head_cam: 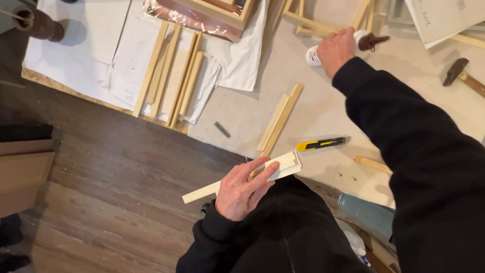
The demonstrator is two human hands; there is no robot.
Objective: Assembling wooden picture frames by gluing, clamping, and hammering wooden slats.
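Observation:
My left hand (243,189) grips a pale wooden frame bar (288,164) near its notched end, holding it level above my lap at the table's near edge. My right hand (335,50) reaches far across the table and closes around a white glue bottle (313,55) with a dark brown cap, which lies tilted on the tabletop. Two loose wooden strips (280,120) lie side by side on the table between my hands. A yellow and black utility knife (320,144) rests just right of them.
Several longer wooden bars (172,76) lie on white paper sheets (81,45) at the left. A plastic-wrapped frame (202,15) sits at the top. A hammer (459,73) lies at the right edge. A small dark grey piece (221,129) lies mid-table. Wooden floor (101,202) shows below.

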